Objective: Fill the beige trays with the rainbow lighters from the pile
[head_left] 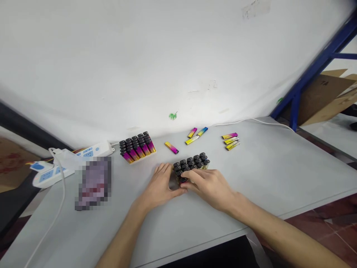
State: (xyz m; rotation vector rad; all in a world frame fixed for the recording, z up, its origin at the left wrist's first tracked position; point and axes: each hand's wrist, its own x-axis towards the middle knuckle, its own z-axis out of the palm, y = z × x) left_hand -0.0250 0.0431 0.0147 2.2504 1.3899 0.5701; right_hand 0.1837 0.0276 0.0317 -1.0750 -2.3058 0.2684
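A block of several upright lighters with black tops stands on the grey table in front of me. My left hand is at the block's left end, its fingers and thumb spread apart around that corner. Over the block's near left part, my right hand has its index finger and thumb closed on a black-topped lighter at the near edge. The lower part of this lighter is hidden by the hand.
A tray of purple-yellow lighters stands at the back left. Loose lighters lie near the wall, and more lighters lie to the right. Power strips, a white cable and a blurred item are at left.
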